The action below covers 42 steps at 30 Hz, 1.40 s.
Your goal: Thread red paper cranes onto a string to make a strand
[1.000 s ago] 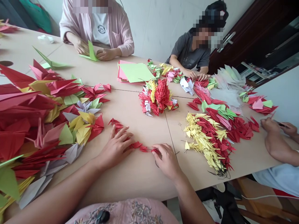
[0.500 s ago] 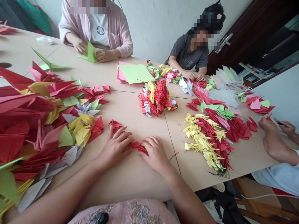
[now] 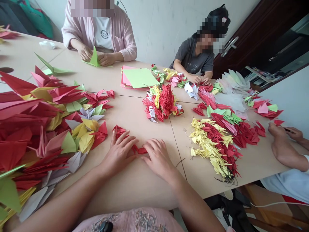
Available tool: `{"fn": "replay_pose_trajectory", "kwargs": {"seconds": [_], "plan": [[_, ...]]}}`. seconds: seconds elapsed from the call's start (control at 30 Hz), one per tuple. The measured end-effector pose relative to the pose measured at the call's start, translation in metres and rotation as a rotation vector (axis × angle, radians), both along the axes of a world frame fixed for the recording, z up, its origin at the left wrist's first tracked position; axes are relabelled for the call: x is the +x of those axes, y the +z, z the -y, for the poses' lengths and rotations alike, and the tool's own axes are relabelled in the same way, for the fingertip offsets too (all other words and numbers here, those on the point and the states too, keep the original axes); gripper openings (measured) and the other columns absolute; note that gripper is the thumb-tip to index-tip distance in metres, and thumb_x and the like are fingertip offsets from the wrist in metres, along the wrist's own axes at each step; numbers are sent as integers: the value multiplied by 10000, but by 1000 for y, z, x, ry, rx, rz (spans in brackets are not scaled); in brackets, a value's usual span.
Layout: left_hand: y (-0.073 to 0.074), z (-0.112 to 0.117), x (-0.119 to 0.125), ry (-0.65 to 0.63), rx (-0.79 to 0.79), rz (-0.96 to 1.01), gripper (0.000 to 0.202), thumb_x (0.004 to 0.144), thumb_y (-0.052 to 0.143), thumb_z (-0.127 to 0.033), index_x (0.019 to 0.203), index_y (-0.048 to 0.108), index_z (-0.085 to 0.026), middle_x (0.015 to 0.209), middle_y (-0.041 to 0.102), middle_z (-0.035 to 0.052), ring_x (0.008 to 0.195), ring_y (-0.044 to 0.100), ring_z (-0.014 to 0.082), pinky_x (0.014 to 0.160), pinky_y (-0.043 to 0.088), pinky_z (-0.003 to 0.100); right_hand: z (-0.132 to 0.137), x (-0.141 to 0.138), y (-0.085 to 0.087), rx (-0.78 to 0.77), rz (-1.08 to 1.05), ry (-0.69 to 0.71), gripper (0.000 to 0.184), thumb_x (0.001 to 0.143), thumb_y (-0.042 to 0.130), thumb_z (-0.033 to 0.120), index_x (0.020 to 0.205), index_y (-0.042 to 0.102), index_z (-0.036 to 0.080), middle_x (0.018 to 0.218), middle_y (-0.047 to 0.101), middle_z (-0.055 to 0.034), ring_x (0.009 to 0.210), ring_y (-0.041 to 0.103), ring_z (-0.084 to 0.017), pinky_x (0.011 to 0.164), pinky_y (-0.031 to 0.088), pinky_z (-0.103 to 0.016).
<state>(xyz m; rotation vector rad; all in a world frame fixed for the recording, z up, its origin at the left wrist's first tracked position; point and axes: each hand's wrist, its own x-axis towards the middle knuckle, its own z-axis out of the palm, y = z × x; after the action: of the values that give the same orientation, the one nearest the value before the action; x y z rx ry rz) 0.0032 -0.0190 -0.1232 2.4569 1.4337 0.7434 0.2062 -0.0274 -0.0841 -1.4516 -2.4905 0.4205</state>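
Note:
A red paper crane lies low on the table between my hands, largely covered by my fingers. My left hand has hold of its left side, fingers stretched over it and thumb at the near edge. On the other side, the bent fingers and thumb of my right hand grip its right end. Just beyond my left fingertips rests another red folded piece. A big heap of folded cranes in red, yellow, green and lilac spreads to the left of my left hand.
Strung yellow and red cranes lie to the right, with a bunched cluster ahead. Beyond is a stack of paper sheets. Across the table, one person folds green paper; two other people handle red pieces.
My right hand has shifted slightly up and left on the red crane. My left hand has barely moved. Across the table, the green paper has been lowered a little.

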Motion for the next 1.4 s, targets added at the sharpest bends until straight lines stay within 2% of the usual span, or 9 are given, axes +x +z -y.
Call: {"fn": "replay_pose_trajectory", "kwargs": {"seconds": [0.1,0.23,0.4,0.6,0.73,0.93,1.17,1.27,1.4], "plan": [[0,-1,-4,33,-16,-11,524,817,681,-386,1300,561,-222,1247,680,144,1343,445,401,1133,113,705,-5,-12,-2,0,7,30,126,871,670,205,995,648,207,1193,635,-108,1195,525,-288,1071,330,-576],[0,-4,-10,61,-50,-16,543,813,673,-336,1328,536,-233,1263,675,144,1347,440,406,1107,105,743,-6,-2,-3,-4,25,7,37,876,649,168,900,649,196,1128,656,-97,1159,546,-281,1063,348,-554],[-1,-8,-11,61,-72,4,469,835,639,-373,1280,588,-232,1232,696,139,1317,488,381,1119,165,710,-2,16,2,1,48,-62,67,863,643,138,922,645,170,1153,644,-135,1163,537,-311,1034,360,-575],[-1,-8,-11,49,-53,22,310,875,574,-295,1170,657,-250,1097,754,91,1264,550,342,1144,182,669,-7,-9,-1,19,21,-30,195,863,688,262,1033,638,182,1222,622,-139,1199,524,-304,1058,343,-575],[0,-7,-11,38,-41,24,310,871,545,-243,1160,657,-252,1071,762,74,1234,580,320,1153,209,645,-14,-20,-5,20,14,-10,82,877,650,177,958,640,186,1136,660,-106,1138,560,-271,1050,364,-519],[-2,-7,-10,29,-46,23,311,865,514,-190,1145,646,-222,1078,755,84,1211,597,310,1147,240,639,-12,-2,2,7,50,-58,101,859,609,88,836,617,186,985,672,-85,1043,582,-272,990,404,-498],[0,-5,-8,27,-51,32,315,863,525,-189,1155,635,-232,1092,749,76,1188,606,299,1144,277,609,-8,-13,4,5,39,-23,254,873,623,158,1124,610,191,1287,585,-145,1208,517,-303,1062,329,-586],[0,-5,-8,35,-54,33,300,870,530,-208,1152,629,-224,1089,747,78,1182,606,299,1144,272,608,-12,-20,0,-8,34,1,145,887,577,110,988,655,179,1241,623,-132,1203,528,-284,1083,314,-580],[-2,-5,-7,42,-68,38,303,876,517,-201,1162,619,-209,1109,737,89,1196,591,291,1151,258,600,-14,-12,2,-24,41,-25,162,887,543,70,879,678,158,1158,664,-128,1167,546,-284,1071,341,-550]]}}
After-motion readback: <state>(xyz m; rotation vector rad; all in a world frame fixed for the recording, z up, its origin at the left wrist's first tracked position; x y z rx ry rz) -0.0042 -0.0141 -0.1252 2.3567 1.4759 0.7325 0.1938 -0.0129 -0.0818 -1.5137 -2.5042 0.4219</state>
